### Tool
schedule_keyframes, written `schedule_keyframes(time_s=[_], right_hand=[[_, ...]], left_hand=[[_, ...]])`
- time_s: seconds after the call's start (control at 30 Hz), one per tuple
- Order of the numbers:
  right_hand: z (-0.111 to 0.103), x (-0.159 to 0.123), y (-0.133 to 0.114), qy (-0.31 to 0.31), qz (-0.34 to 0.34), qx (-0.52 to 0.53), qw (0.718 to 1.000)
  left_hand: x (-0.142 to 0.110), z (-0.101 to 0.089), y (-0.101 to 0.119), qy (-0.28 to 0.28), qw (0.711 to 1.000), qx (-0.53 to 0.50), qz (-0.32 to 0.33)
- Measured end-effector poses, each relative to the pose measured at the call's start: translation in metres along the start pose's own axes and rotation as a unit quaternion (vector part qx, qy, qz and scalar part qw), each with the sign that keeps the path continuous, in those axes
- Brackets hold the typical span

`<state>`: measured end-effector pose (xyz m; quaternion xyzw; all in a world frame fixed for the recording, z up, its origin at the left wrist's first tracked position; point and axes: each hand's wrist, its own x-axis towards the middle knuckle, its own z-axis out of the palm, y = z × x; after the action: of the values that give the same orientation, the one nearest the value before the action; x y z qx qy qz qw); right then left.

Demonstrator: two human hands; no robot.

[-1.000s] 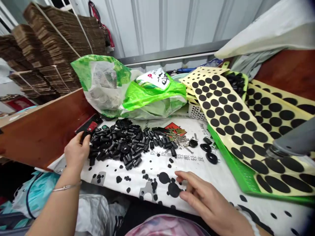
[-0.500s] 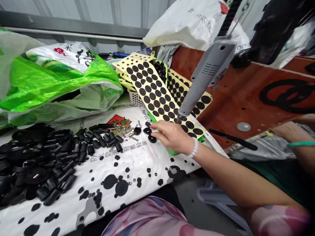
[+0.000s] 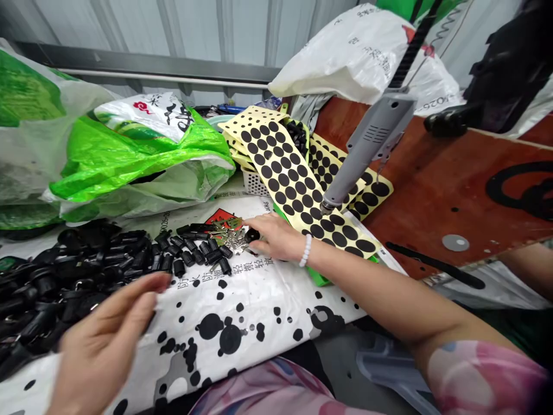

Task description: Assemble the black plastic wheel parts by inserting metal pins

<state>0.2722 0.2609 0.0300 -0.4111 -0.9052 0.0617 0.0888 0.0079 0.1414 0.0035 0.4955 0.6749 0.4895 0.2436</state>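
Note:
My right hand [image 3: 276, 237], with a white bead bracelet, reaches over the bag-covered table. Its index finger and thumb are parted around a small black ring [image 3: 252, 235]. The fingertips are at the edge of a pile of small metal pieces [image 3: 231, 239]. Whether they touch a piece is too small to tell. At the lower left is my left hand [image 3: 108, 334], slightly blurred, its fingers stretched out to the right and its thumb a little apart. A dark patch shows below that thumb; what it is I cannot make out. Several black cylinders [image 3: 190, 251] lie between the hands.
A larger heap of black parts [image 3: 56, 294] covers the left side. Behind stand a green-and-white bag [image 3: 142, 155] and a white basket [image 3: 254, 183]. A grey electric screwdriver [image 3: 360, 147] hangs over sheets of black round stickers [image 3: 298, 184]. A brown board [image 3: 432, 190] leans at right.
My left hand has come into view at the lower left. My right hand has moved left, over the black rings to the metal pieces. The camera view has shifted left.

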Motion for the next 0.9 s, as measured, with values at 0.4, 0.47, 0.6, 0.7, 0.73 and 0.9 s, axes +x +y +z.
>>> schedule_keyframes(time_s=[0.4, 0.47, 0.6, 0.7, 0.73, 0.9], right_hand=[[0.008, -0.034, -0.044, 0.152, -0.16, 0.238, 0.946], [0.001, -0.029, -0.028, 0.134, -0.117, 0.195, 0.965], [-0.013, -0.009, 0.012, 0.042, 0.078, -0.056, 0.994], [-0.013, 0.007, 0.033, 0.012, 0.126, -0.111, 0.986], [-0.01, 0.012, 0.035, -0.002, 0.132, -0.122, 0.984], [0.013, 0.026, 0.028, -0.06, 0.141, -0.161, 0.975]], left_hand=[[-0.028, 0.071, 0.03, -0.3, 0.791, -0.476, -0.241], [-0.03, 0.065, 0.027, -0.286, 0.797, -0.469, -0.251], [-0.032, 0.06, 0.021, -0.274, 0.812, -0.443, -0.262], [-0.031, 0.06, 0.016, -0.281, 0.809, -0.444, -0.263], [-0.031, 0.06, 0.014, -0.282, 0.806, -0.448, -0.265], [-0.034, 0.059, 0.013, -0.26, 0.797, -0.465, -0.285]])
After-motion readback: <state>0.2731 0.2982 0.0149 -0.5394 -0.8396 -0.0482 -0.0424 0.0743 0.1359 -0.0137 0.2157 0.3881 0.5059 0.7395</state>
